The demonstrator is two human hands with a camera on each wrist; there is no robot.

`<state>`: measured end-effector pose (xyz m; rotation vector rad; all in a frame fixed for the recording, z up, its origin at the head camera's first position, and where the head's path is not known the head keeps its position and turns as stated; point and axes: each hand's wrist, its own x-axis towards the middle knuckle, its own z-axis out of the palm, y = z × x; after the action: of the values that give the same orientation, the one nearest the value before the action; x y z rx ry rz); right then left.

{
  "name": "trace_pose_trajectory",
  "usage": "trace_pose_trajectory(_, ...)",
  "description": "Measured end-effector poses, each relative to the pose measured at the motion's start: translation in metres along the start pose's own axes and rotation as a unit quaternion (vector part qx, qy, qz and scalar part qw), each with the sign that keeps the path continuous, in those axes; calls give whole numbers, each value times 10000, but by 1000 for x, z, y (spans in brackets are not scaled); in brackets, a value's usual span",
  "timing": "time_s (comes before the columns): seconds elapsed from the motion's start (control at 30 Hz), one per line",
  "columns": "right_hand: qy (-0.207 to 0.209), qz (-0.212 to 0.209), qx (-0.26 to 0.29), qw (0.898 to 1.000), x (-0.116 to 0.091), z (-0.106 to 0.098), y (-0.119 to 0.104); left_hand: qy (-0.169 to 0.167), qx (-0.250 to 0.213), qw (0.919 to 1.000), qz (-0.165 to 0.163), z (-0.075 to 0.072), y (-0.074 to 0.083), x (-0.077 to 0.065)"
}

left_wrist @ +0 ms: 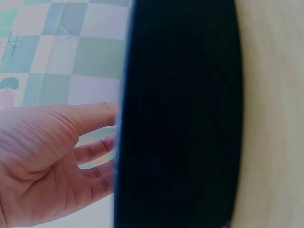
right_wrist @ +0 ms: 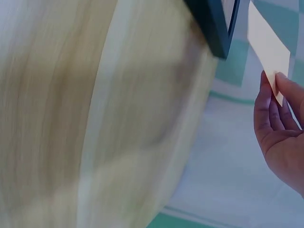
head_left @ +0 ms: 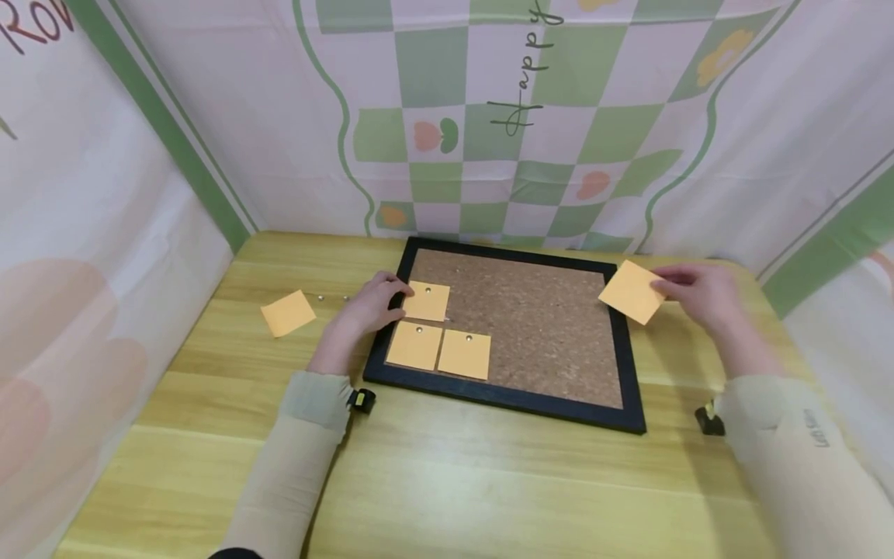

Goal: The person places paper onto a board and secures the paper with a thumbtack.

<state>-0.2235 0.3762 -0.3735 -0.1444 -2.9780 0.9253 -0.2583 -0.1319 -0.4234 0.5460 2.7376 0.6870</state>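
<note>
A cork board [head_left: 545, 326] in a black frame lies on the table, three orange-yellow paper notes pinned at its left. My left hand [head_left: 372, 303] is at the frame's left side, fingertips right at the edge of the upper note [head_left: 434, 307]. Seen from the left wrist, its fingers stretch out loosely and their tips are hidden behind the black frame [left_wrist: 180, 114]. Above the board's right edge, my right hand [head_left: 701, 293] pinches another note [head_left: 632, 293] by its corner. In the right wrist view, thumb and fingertips grip that note [right_wrist: 267, 42], which is tilted.
Left of the board, one loose note [head_left: 289, 314] lies on the wooden table [head_left: 447, 481]. Small metal pushpins [head_left: 321, 298] sit between it and my left hand. A patterned cloth [head_left: 489, 140] hangs behind the table and at both sides.
</note>
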Motion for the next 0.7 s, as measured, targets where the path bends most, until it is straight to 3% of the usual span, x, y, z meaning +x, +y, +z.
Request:
trace_pose_trajectory(0.27,-318,-483,341,9977,-7,23,-28,6,39,10000,36,-1,1,-1)
trace_pose_trajectory(0.5,-465,-1113,191,9925,-16,40,-45,-1,62,10000,70,-2,2,-2)
trace_pose_trajectory(0.7,-1112,-1273,491,9844,-27,48,-54,5,90,9999,75,-2,3,-1)
